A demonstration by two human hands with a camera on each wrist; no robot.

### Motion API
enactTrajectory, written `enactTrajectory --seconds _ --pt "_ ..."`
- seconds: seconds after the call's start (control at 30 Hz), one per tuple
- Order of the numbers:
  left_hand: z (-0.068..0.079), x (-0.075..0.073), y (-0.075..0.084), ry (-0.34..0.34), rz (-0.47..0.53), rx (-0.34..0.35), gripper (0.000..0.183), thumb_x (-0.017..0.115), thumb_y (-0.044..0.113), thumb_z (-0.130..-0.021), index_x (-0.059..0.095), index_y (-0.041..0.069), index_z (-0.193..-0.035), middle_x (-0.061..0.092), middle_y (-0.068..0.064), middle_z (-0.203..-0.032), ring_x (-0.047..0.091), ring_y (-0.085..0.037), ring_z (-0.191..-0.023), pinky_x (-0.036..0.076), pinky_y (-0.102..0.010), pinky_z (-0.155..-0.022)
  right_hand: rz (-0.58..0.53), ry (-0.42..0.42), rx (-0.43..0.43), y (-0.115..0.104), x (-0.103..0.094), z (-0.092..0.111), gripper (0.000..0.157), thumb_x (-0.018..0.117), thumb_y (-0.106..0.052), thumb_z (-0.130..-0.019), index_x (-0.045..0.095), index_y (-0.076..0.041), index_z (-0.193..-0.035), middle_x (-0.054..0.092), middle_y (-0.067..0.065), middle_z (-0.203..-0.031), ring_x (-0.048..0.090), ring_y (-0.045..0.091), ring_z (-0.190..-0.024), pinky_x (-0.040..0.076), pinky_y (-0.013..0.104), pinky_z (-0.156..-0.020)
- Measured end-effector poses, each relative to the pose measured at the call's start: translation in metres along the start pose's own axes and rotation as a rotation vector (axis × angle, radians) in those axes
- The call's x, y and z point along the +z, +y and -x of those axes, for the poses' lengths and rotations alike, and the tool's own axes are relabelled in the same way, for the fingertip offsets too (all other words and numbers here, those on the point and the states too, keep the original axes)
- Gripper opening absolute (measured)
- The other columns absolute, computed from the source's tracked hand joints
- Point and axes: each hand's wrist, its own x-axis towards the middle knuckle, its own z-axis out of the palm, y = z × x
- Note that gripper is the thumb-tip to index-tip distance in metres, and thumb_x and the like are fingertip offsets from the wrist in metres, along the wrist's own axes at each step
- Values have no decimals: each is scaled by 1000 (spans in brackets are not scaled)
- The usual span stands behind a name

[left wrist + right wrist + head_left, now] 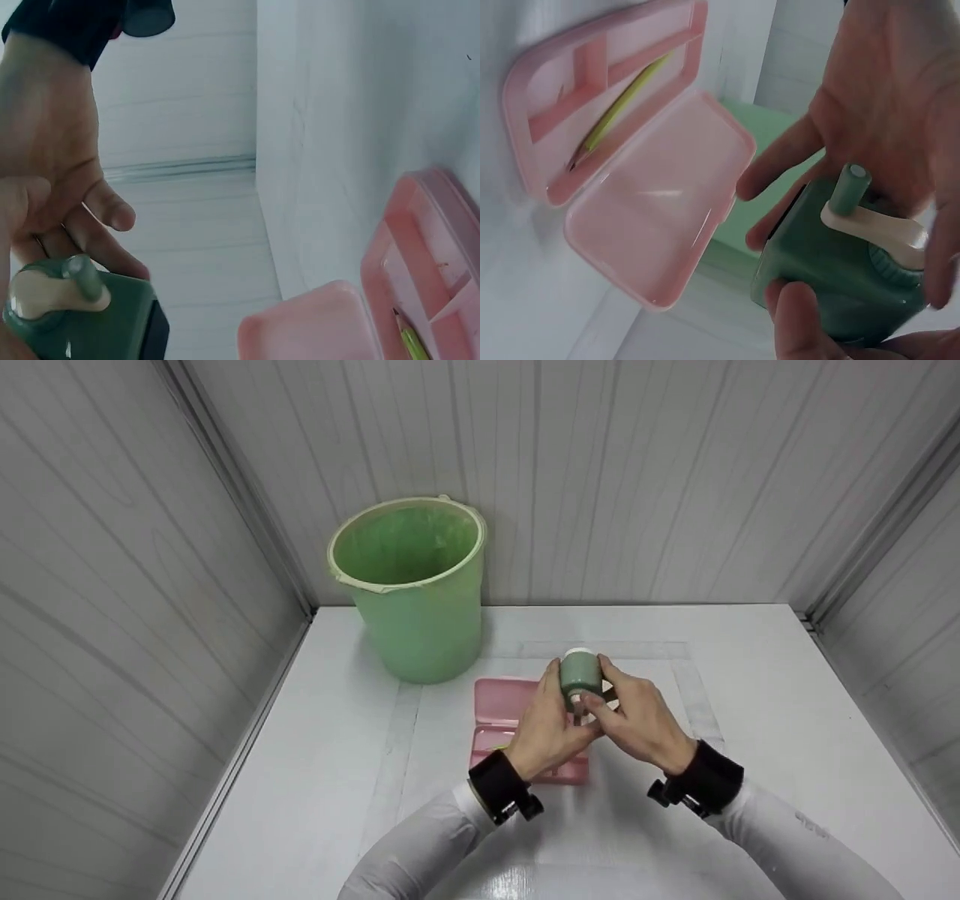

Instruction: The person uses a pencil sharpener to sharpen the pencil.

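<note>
A green crank pencil sharpener (pixel 580 673) is held up between both hands, above the far part of the table. My left hand (pixel 541 731) grips its left side, fingers along the body. On the other side my right hand (pixel 639 721) holds it, the thumb close to the crank. The pale crank arm (pixel 877 225) with its green knob (pixel 850 190) faces toward me. Below and to the left lies an open pink pencil case (pixel 504 699), partly hidden by the left hand. One yellow-green pencil (pixel 622 105) rests in a long compartment of it.
A tall green bucket (pixel 424 622) stands at the back left of the white table (pixel 322 780), near the rear wall. Grey panelled walls (pixel 637 472) close in the table at the back and both sides.
</note>
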Motion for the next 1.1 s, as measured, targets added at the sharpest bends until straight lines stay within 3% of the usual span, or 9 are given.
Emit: enactTrajectory --seconds 0.23,0.4,0.53,0.7,0.93,1.1 --pt "-6 -12 -4 117 34 -35 88 93 39 -88 53 3 -157 63 -18 -142 66 -26 -120 59 -39 -103 -55 56 -68 -3 3 9 75 74 -3 -89 52 10 -159 81 24 -131 84 29 -95 67 34 -74" --pt "-7 -22 -6 128 137 23 77 93 31 -89 57 5 -152 68 -17 -140 67 -25 -119 58 -36 -101 -206 49 -101 6 -3 9 72 77 11 -85 58 4 -154 83 20 -128 85 26 -98 67 28 -76" --pt "-8 -31 -9 68 287 53 70 91 22 -89 59 7 -150 74 -17 -138 72 -23 -118 62 -35 -97 -273 39 -127 14 -5 4 63 86 9 -88 66 0 -146 84 15 -121 81 16 -105 65 23 -79" --pt "-9 -43 -11 -71 449 24 62 88 23 -90 65 7 -145 74 -17 -131 71 -16 -110 62 -31 -91 -314 -18 -125 22 -6 -3 59 93 -3 -89 71 -4 -144 84 10 -120 76 1 -106 65 23 -79" --pt "-14 -57 -13 -224 492 47 60 98 24 -81 72 17 -135 76 -4 -117 69 -11 -99 59 -29 -84 -403 -103 -149 26 3 -7 42 92 -2 -89 79 -6 -129 83 -9 -110 77 3 -95 65 25 -78" --pt "-14 -61 -15 -252 482 85 57 102 19 -78 74 18 -128 76 1 -109 70 -10 -96 59 -29 -84 -435 -102 -182 23 7 -8 37 93 -2 -87 82 -7 -123 85 -6 -106 78 6 -90 66 29 -79"
